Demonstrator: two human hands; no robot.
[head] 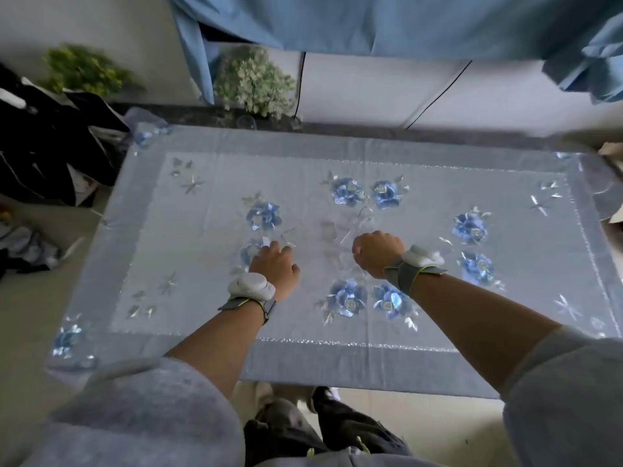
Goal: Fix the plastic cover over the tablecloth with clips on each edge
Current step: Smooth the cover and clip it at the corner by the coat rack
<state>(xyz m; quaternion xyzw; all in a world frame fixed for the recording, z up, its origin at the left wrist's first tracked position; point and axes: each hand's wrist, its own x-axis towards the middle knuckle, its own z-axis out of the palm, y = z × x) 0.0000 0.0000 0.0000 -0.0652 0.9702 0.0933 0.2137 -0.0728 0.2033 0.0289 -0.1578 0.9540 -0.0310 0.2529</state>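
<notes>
Both hands are out over the middle of the counter (371, 382), which is covered by the blue floral tablecloth (202, 197) with the clear plastic cover (337, 230) lying on top; the glare and faint creases near the centre show it. The left hand (274, 264) lies palm down, fingers spread flat on the plastic, holding nothing. The right hand (377, 252) is curled into a loose fist, knuckles up; whether it holds a clip can't be told. No clips are visible on any edge, so clipping looks not yet started, with smoothing likely the step in hand.

Risks, as a judgement: the plastic is slick, so pressing or sweeping may slide it off-square against the tablecloth. Trapped wrinkles near the centre may get locked in once clipped. The cover bunches at the far left corner (145, 129), and a clip there may grip poorly or miss the cloth layer.
</notes>
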